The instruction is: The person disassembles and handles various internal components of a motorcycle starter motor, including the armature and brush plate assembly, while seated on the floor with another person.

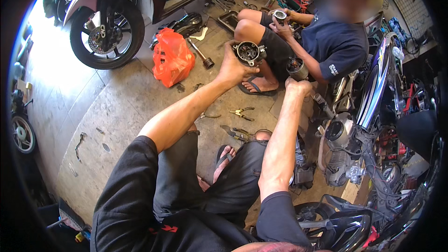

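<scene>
Both my arms are stretched out ahead. My left hand (230, 69) is closed around a round metal housing (248, 53) with lugs on its rim; its open face is turned up and shows small parts inside. To the right, my right hand (299, 87) grips a metal cylinder (297, 70) with dark and copper-coloured parts at its upper end. The two pieces are apart. Past them sits another person (336, 42) in a dark shirt, holding a round metal part (279, 15) in both hands.
Pliers (242, 113) and other hand tools lie on the floor (135, 98) before my knees. An orange plastic bag (171, 58) stands left of my left hand, near a scooter's front wheel (107, 32). Engine parts (339, 147) and motorcycle pieces crowd the right side.
</scene>
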Motion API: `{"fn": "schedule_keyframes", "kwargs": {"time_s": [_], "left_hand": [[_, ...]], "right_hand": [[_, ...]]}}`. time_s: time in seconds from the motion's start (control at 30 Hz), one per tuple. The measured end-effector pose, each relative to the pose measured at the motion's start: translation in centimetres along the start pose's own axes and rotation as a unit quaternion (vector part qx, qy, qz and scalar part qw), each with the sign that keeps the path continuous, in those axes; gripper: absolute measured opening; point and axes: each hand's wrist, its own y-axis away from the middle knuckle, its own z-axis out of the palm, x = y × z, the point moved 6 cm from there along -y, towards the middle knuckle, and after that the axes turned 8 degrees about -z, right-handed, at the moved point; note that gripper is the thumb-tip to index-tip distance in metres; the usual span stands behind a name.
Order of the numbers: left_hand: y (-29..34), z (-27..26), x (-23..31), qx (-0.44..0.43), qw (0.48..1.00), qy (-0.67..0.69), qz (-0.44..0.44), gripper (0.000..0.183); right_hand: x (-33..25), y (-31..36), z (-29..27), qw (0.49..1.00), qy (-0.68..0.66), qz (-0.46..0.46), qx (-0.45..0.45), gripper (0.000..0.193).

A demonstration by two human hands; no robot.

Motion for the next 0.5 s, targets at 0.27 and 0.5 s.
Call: {"fn": "schedule_keyframes", "kwargs": {"time_s": [0.27,0.5], "left_hand": [[-0.9,-0.1,-1.8,-0.033,0.997,0.065,-0.023,0.100],[-0.5,0.5,-2.2,-0.092,0.983,0.146,-0.067,0.098]], "right_hand": [[0.6,-0.6,-0.5,0.999,-0.015,-0.010,0.032,0.042],[0.7,-0.9,-1.4,0.999,-0.021,-0.015,0.045,0.035]]}}
